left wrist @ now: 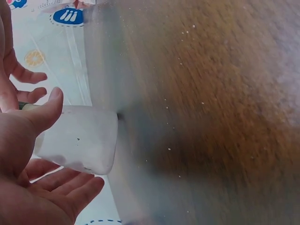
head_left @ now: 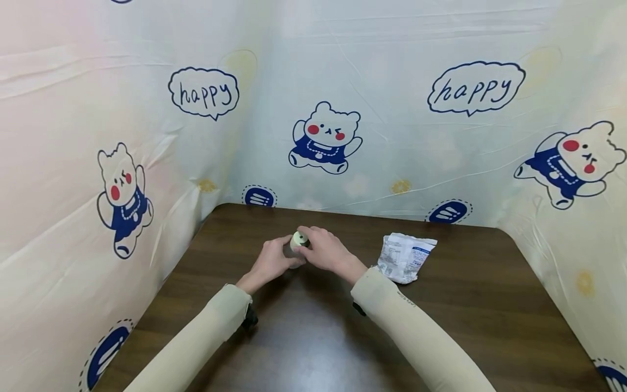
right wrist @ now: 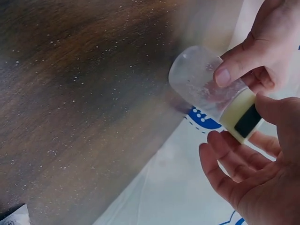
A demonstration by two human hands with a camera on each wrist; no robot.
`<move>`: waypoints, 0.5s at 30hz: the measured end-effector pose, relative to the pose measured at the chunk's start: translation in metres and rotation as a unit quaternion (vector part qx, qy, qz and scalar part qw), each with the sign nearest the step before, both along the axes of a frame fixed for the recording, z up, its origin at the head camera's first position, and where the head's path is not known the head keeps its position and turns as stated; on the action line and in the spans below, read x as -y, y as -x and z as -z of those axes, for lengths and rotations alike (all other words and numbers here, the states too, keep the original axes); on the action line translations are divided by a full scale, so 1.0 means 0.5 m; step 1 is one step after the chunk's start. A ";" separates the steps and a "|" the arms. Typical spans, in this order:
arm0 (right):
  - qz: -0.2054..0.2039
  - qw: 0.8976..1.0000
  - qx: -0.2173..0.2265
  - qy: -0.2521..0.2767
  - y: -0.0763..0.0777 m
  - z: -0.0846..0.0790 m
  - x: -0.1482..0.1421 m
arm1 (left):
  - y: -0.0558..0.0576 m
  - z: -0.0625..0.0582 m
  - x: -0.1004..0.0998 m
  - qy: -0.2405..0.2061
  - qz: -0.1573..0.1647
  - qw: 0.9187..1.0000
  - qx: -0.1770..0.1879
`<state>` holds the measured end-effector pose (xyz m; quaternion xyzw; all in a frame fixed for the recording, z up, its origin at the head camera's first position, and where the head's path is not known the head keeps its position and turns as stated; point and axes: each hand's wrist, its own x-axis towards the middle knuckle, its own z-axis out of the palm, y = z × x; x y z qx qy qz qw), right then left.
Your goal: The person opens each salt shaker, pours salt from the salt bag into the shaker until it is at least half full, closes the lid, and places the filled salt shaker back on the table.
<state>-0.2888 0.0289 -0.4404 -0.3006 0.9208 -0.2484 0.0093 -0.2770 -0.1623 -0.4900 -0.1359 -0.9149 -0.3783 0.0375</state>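
Observation:
A small translucent bottle (right wrist: pixel 194 77) stands on the table, its pale yellow cap (right wrist: pixel 240 115) marked with a dark green patch. My left hand (head_left: pixel 275 257) grips the bottle's body from the left, thumb on one side and fingers on the other. From the right, my right hand (head_left: pixel 327 250) holds the cap between thumb and fingers. In the left wrist view the bottle's lower body (left wrist: pixel 84 140) looks cloudy white. Much of the bottle is hidden behind both hands in the head view.
To the right of my right hand lies a crumpled white printed packet (head_left: pixel 405 258) on the dark wooden table (head_left: pixel 303 337). A patterned cloth (head_left: pixel 392 141) with bears hangs around the table's back and sides. Small white specks dot the tabletop.

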 end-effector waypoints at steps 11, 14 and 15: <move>0.017 1.000 0.003 -0.005 0.001 -0.005 0.021 | 0.002 -0.003 -0.011 0.011 -0.006 1.000 -0.017; 0.019 1.000 0.003 -0.009 0.003 0.001 0.028 | 0.001 -0.002 -0.011 0.013 -0.002 1.000 -0.021; 0.017 1.000 0.001 -0.012 0.003 0.004 0.031 | 0.002 -0.001 -0.011 0.014 -0.002 1.000 -0.021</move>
